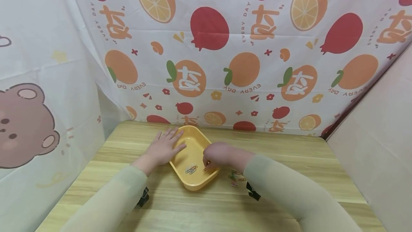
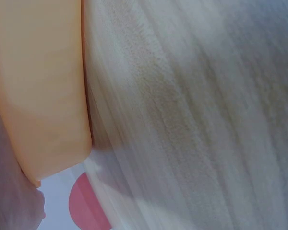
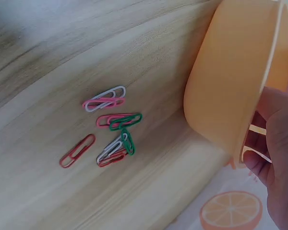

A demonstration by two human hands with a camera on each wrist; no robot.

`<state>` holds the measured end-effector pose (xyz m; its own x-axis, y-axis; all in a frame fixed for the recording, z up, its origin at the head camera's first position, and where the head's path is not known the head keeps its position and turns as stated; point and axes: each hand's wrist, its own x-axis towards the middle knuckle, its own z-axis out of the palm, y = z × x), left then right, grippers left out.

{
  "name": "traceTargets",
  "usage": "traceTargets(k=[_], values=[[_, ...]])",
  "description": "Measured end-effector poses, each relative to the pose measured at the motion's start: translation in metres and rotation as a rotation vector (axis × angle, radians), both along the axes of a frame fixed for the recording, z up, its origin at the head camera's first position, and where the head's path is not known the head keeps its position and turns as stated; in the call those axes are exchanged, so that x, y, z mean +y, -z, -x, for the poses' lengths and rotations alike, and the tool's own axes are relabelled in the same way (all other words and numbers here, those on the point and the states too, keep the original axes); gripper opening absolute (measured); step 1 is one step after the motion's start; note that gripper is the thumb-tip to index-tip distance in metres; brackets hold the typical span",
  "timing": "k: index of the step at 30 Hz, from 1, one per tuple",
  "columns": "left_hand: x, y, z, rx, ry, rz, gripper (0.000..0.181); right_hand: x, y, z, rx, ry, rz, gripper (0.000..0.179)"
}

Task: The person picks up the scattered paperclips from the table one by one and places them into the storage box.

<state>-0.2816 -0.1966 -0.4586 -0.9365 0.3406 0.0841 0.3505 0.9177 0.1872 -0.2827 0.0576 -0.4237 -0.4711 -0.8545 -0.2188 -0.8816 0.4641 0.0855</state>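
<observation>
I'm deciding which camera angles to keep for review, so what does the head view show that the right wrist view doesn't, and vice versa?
Only the head view shows the paper clips lying inside the tray, the printed bear and the sleeves.

Only the right wrist view clearly shows a pale clip overlapping a pink clip on the table; from the head that detail is too small to tell.

Both show the right hand at the tray, loose clips beside the tray, and printed orange slices.

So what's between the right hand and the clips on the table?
From the right hand to those clips: the yellow tray's wall, then bare tabletop. The right wrist view shows it.
</observation>
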Motion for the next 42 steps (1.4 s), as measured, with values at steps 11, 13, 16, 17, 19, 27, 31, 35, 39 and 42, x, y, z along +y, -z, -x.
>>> traceTargets(k=[11, 13, 16, 17, 19, 27, 31, 35, 39, 42], values=[[0.002, -0.001, 0.000, 0.005, 0.006, -0.019, 0.069, -0.020, 0.004, -0.002, 0.010, 0.005, -0.068, 0.009], [0.003, -0.001, 0.000, 0.005, 0.009, -0.023, 0.069, -0.022, 0.005, -0.001, 0.011, 0.011, -0.075, 0.009], [0.002, 0.000, 0.001, 0.009, 0.010, -0.014, 0.071, -0.024, 0.007, 0.001, 0.014, 0.026, -0.082, 0.011], [0.002, 0.001, 0.001, 0.012, 0.012, -0.012, 0.072, -0.025, 0.008, 0.001, 0.012, 0.030, -0.084, 0.011], [0.002, 0.001, 0.002, 0.013, 0.011, -0.011, 0.074, -0.027, 0.009, 0.003, 0.011, 0.037, -0.088, 0.011], [0.002, 0.003, 0.002, 0.022, 0.011, -0.004, 0.072, -0.030, 0.010, 0.005, 0.034, 0.029, -0.100, 0.011], [0.002, 0.002, 0.002, 0.016, 0.002, -0.007, 0.069, -0.032, 0.010, 0.005, 0.061, 0.019, -0.093, 0.009], [0.002, 0.003, 0.003, 0.006, -0.001, 0.004, 0.071, -0.032, 0.010, 0.007, 0.055, 0.033, -0.084, 0.008], [0.001, 0.004, 0.004, 0.000, -0.002, 0.010, 0.073, -0.032, 0.008, 0.009, 0.028, 0.044, -0.080, 0.005], [0.000, 0.005, 0.003, 0.004, -0.003, 0.017, 0.074, -0.032, 0.006, 0.010, 0.019, 0.039, -0.082, 0.006]])
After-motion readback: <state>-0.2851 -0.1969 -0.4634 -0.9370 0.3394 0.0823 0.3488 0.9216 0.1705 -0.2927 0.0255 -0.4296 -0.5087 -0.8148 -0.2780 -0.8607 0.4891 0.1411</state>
